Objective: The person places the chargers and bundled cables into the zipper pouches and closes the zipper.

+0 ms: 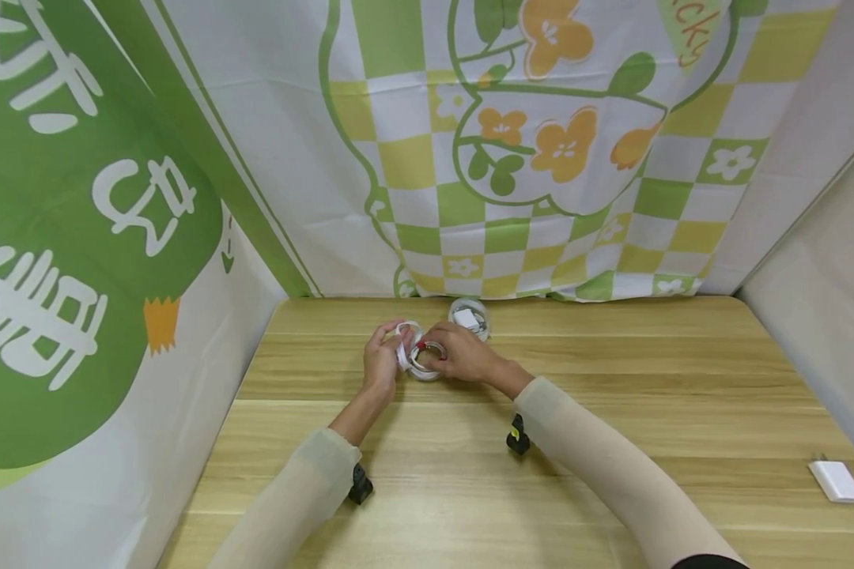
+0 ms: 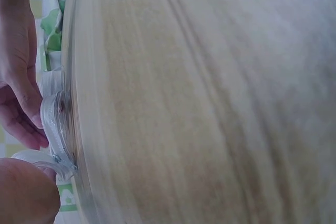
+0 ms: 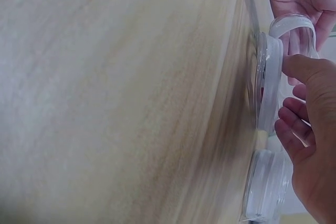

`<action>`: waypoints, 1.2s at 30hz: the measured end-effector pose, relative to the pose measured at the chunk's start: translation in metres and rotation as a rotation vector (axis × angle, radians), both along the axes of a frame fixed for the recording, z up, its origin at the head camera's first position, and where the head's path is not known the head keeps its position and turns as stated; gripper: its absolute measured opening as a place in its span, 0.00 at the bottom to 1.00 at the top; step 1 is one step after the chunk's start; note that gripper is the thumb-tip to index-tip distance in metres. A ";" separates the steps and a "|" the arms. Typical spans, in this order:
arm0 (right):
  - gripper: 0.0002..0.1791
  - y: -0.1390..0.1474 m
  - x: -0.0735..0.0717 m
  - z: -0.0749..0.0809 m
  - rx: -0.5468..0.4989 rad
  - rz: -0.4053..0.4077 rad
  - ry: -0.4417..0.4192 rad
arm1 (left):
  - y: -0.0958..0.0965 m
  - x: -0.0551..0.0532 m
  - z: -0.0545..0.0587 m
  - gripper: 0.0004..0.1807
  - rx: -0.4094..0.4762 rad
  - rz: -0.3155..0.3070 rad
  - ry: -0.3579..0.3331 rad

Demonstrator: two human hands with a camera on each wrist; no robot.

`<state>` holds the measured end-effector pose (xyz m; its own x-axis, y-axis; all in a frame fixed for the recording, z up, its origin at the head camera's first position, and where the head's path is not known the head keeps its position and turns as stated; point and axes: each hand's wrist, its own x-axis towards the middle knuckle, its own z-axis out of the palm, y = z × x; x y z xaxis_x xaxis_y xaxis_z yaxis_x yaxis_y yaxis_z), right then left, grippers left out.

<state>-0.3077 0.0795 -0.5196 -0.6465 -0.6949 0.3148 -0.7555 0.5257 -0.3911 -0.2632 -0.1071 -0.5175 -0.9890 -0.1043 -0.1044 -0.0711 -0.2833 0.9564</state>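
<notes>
My left hand holds a white ring-shaped coil tipped up on edge. Close beside it, my right hand pinches a second clear-and-white ring with a red piece at its inside edge. That ring stays low at the tabletop; in the right wrist view its clear rim lies under my right thumb. Whether these rings are coiled cables or rolls, I cannot tell. Behind my right hand lies a third pale coil, with a small white block inside it.
On the wooden table, a white plug adapter with its prongs showing sits at the far right. A printed green-and-yellow cloth hangs along the back edge; a green-and-white cloth lines the left side.
</notes>
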 end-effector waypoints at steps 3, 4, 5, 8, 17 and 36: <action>0.19 0.001 0.000 0.001 0.010 -0.007 0.008 | 0.002 -0.001 0.000 0.22 0.012 0.021 -0.004; 0.20 0.001 0.000 0.002 0.013 -0.011 0.013 | 0.002 -0.001 -0.001 0.22 0.017 0.029 -0.004; 0.20 0.002 0.000 0.002 0.020 -0.017 0.018 | 0.003 -0.002 -0.001 0.21 0.016 0.035 -0.003; 0.22 0.004 0.000 0.003 0.022 -0.029 0.024 | 0.004 -0.003 -0.002 0.21 0.015 0.048 0.000; 0.30 0.016 -0.002 0.005 0.030 -0.039 0.002 | 0.003 -0.003 -0.001 0.21 0.009 0.026 -0.008; 0.31 0.034 0.013 0.020 0.012 -0.006 -0.011 | 0.006 -0.006 -0.006 0.19 -0.004 0.045 -0.023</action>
